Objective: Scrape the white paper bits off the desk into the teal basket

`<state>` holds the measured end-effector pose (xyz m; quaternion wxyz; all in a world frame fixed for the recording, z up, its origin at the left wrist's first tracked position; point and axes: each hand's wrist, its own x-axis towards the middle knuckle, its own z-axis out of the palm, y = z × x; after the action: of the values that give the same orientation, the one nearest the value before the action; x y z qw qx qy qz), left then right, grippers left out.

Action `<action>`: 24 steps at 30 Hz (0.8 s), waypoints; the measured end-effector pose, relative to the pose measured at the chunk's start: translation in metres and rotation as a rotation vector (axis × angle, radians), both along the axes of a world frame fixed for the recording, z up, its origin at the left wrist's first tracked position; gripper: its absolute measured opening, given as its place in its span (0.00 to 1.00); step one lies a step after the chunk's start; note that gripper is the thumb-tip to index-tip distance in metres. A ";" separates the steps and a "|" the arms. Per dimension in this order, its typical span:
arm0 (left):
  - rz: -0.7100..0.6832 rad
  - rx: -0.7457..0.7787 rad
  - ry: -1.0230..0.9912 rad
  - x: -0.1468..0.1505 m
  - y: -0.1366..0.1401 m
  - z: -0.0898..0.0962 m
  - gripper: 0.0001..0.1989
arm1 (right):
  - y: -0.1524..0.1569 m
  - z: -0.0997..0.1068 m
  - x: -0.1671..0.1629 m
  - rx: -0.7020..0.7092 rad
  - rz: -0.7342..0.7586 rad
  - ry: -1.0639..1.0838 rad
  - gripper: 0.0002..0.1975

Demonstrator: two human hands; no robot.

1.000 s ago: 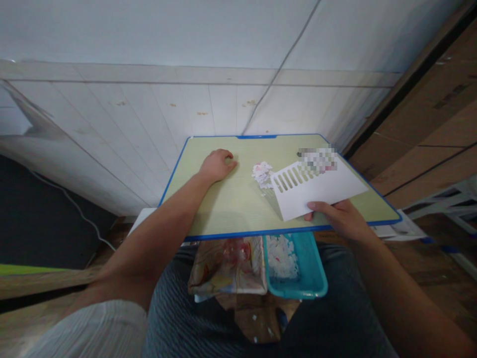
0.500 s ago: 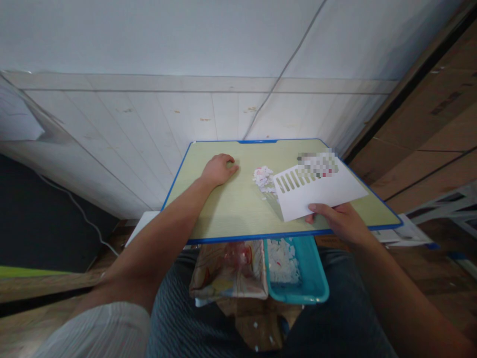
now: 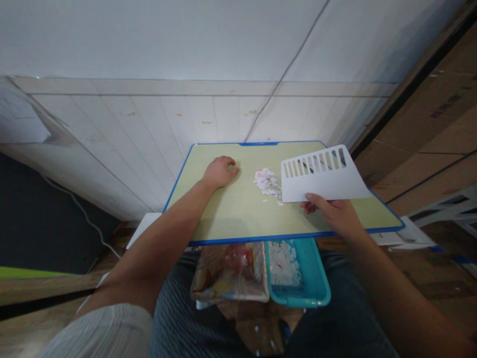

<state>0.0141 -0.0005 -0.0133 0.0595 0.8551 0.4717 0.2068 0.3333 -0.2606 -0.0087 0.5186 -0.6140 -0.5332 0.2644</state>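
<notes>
My right hand (image 3: pixel 328 211) pinches the lower edge of a white sheet with a row of slots (image 3: pixel 324 186), holding it tilted above the right half of the table. Through some slots dark shapes show; what they belong to is hidden behind the sheet. A small heap of white paper scraps (image 3: pixel 265 180) lies on the table, just left of the sheet. Left of the heap, my left hand (image 3: pixel 220 171) rests on the tabletop with its thumb and fingers apart and nothing between them.
The pale yellow table (image 3: pixel 223 214) has a blue rim. Below its near edge, between my legs, are a turquoise tray (image 3: pixel 313 278) with white scraps (image 3: pixel 285 263) and a patterned, plastic-covered container (image 3: pixel 231 283). A grey cable (image 3: pixel 286 69) runs down the wall; brown boxes (image 3: pixel 428 129) stand right.
The slotted sheet has turned more level and shifted slightly right, uncovering more of the scraps. My right hand has moved up slightly with it. My left hand keeps its place on the table.
</notes>
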 end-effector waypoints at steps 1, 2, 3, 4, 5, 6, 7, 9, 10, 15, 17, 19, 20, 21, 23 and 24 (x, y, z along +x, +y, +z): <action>-0.001 0.001 -0.001 0.000 0.000 0.000 0.24 | 0.002 -0.001 0.000 -0.007 -0.004 0.001 0.29; -0.002 0.002 -0.001 0.000 0.001 -0.001 0.23 | 0.003 -0.002 -0.001 -0.014 -0.005 -0.003 0.30; -0.004 0.004 -0.003 0.000 0.001 -0.001 0.23 | 0.004 -0.003 -0.001 -0.017 -0.005 -0.012 0.31; -0.006 0.006 -0.005 0.000 0.002 -0.002 0.23 | 0.004 -0.004 -0.001 -0.020 -0.003 -0.025 0.32; -0.007 0.008 -0.006 0.000 0.002 -0.002 0.23 | 0.004 -0.004 -0.002 -0.022 0.000 -0.039 0.33; -0.007 0.010 -0.009 0.000 0.003 -0.003 0.22 | 0.003 -0.004 -0.002 -0.027 0.006 -0.053 0.34; -0.007 0.012 -0.012 0.000 0.003 -0.003 0.22 | 0.001 -0.004 -0.002 -0.031 0.011 -0.065 0.35; -0.008 0.012 -0.020 0.000 0.004 -0.004 0.22 | -0.001 -0.004 -0.001 -0.036 0.019 -0.083 0.35; -0.010 0.011 -0.022 0.000 0.004 -0.004 0.21 | -0.002 -0.003 -0.001 -0.036 0.024 -0.089 0.35; -0.019 0.015 -0.030 0.000 0.005 -0.005 0.21 | -0.008 0.003 -0.003 -0.027 0.084 -0.090 0.34; -0.019 0.011 -0.033 0.000 0.005 -0.005 0.20 | -0.010 0.007 -0.004 -0.029 0.112 -0.092 0.33; -0.016 0.008 -0.033 0.000 0.005 -0.005 0.20 | -0.012 0.009 -0.005 -0.032 0.120 -0.090 0.32; -0.014 0.007 -0.034 0.000 0.005 -0.005 0.20 | -0.013 0.010 -0.005 -0.032 0.121 -0.091 0.31; -0.012 0.006 -0.036 0.000 0.005 -0.005 0.20 | -0.014 0.011 -0.005 -0.033 0.122 -0.094 0.30; -0.011 0.006 -0.044 0.000 0.005 -0.005 0.19 | -0.014 0.011 -0.004 -0.035 0.128 -0.099 0.29; -0.010 0.007 -0.047 0.000 0.005 -0.005 0.19 | -0.014 0.011 -0.004 -0.034 0.131 -0.101 0.29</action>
<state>0.0136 0.0045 -0.0182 0.0687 0.8525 0.4653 0.2283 0.3293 -0.2749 0.0021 0.4619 -0.5991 -0.5931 0.2756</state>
